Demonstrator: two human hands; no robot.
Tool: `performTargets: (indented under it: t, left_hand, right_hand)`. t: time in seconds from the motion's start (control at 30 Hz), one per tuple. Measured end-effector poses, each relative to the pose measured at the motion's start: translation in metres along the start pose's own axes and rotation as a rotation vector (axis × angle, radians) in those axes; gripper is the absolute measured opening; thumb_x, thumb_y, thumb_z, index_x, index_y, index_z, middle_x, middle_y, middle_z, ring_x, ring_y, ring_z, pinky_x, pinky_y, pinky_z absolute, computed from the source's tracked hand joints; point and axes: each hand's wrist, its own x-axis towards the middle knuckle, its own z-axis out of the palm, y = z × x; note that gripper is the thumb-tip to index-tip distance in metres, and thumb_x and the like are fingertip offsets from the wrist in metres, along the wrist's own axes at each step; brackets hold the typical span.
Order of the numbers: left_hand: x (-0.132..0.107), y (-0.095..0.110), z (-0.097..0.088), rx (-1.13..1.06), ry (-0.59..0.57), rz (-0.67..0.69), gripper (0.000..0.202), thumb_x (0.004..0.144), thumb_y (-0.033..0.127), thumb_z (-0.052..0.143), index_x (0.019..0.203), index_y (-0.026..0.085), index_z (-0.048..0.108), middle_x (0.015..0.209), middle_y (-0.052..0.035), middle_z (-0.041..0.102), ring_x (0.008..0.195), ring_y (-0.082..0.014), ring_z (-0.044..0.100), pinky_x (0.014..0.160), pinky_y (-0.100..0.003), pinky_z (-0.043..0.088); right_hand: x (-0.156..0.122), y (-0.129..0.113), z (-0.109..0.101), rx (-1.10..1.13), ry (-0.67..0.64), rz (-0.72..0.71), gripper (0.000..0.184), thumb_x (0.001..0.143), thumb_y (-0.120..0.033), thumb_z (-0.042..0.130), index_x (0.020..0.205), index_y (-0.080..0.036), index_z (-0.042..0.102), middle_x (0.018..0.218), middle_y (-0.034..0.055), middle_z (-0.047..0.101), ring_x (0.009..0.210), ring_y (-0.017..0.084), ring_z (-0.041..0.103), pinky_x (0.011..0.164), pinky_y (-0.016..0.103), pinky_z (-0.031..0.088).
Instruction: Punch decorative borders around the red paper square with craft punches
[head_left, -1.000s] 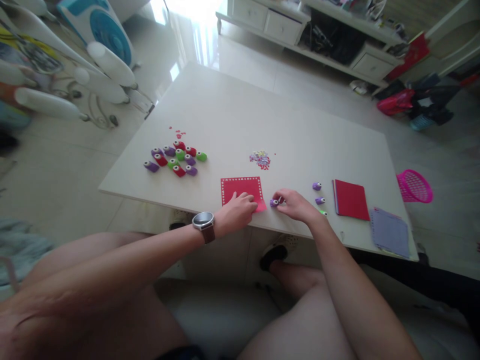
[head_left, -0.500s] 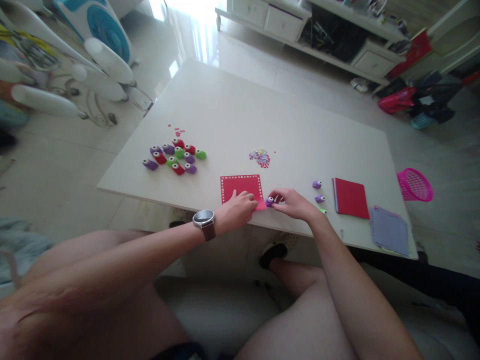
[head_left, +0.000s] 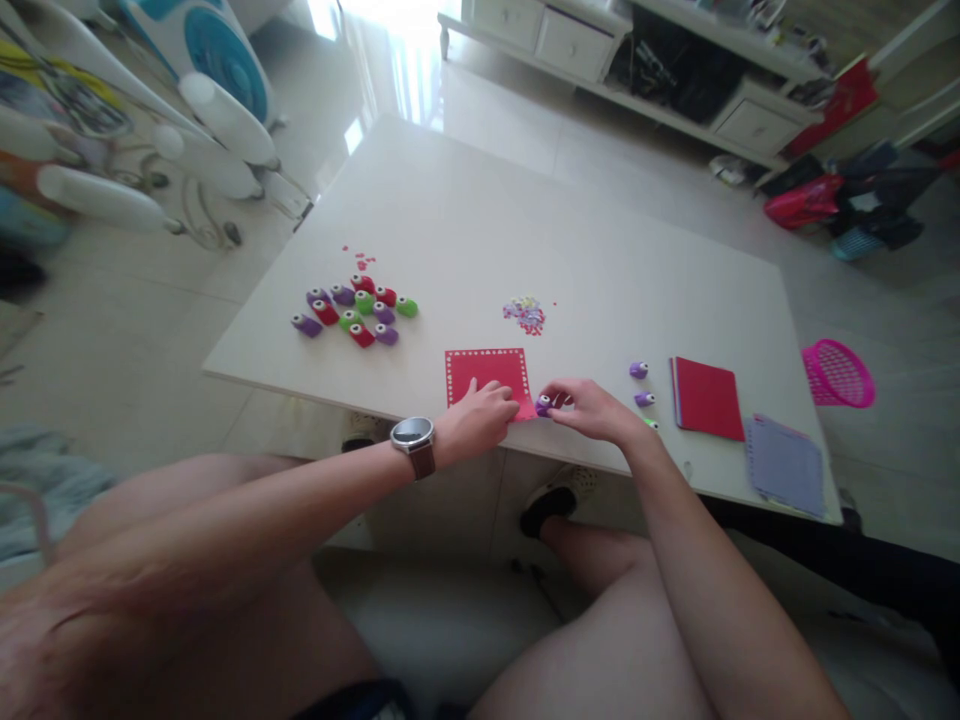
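Observation:
A red square sheet of paper (head_left: 486, 368) lies at the table's near edge, with a row of small punched holes along its far, left and right sides. My left hand (head_left: 484, 412), wearing a wristwatch (head_left: 412, 433), rests over the sheet's near part, fingers bent and gripping it near the right corner; its thumb is hidden. Between the thumb and fingers of my right hand (head_left: 581, 405) is a purple craft punch (head_left: 544, 404), held against the sheet's near right corner. The paper there looks slightly lifted.
Several purple, red and green punches (head_left: 352, 312) cluster at left beside red paper bits (head_left: 364, 262). Coloured confetti (head_left: 526, 315) lies beyond the sheet. At right are more punches (head_left: 638, 370), a red stack of paper (head_left: 709, 398), a greyish packet (head_left: 786, 465) and a pink basket (head_left: 838, 373).
The whole view has shifted slightly, moving the scene a little to the right. Both hands keep their hold on the sheet and the purple punch, with hardly any movement.

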Motion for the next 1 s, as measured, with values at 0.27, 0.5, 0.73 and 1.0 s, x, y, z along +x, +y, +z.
performTargets:
  t: [0.27,0.5,0.73,1.0]
  left_hand:
    - [-0.001,0.000,0.000,0.002,0.000,0.008,0.021,0.096,0.012,0.048,0.095,0.017,0.068,0.108,-0.0119,0.065,0.110,-0.0277,0.056,0.109,-0.062,0.047]
    - [-0.001,0.001,-0.001,0.004,-0.007,0.007,0.023,0.096,0.012,0.046,0.097,0.016,0.069,0.111,-0.0133,0.065,0.110,-0.0283,0.055,0.109,-0.062,0.046]
    - [-0.001,-0.002,0.003,0.029,0.000,0.034,0.016,0.099,0.019,0.053,0.100,0.016,0.069,0.112,-0.0127,0.064,0.112,-0.0284,0.055,0.109,-0.062,0.045]
    - [0.000,-0.003,0.004,0.086,0.000,0.062,0.012,0.099,0.018,0.055,0.102,0.017,0.066,0.115,-0.0123,0.065,0.113,-0.0279,0.055,0.110,-0.055,0.042]
  right_hand:
    - [0.000,-0.001,-0.001,0.013,0.000,0.001,0.019,0.087,-0.016,0.065,0.102,-0.021,0.075,0.096,0.0036,0.079,0.087,0.019,0.071,0.079,0.028,0.054]
    - [0.000,-0.002,0.001,0.021,-0.023,-0.016,0.017,0.087,-0.016,0.065,0.101,-0.021,0.074,0.095,0.0038,0.078,0.087,0.018,0.071,0.081,0.028,0.053]
    - [0.003,-0.002,0.006,0.040,-0.013,-0.036,0.019,0.082,-0.011,0.066,0.097,-0.020,0.072,0.094,0.0033,0.076,0.086,0.017,0.069,0.080,0.027,0.053]
    - [0.006,-0.005,0.011,0.040,-0.020,-0.063,0.022,0.079,-0.005,0.064,0.093,-0.021,0.070,0.094,0.0022,0.073,0.085,0.017,0.067,0.080,0.027,0.052]
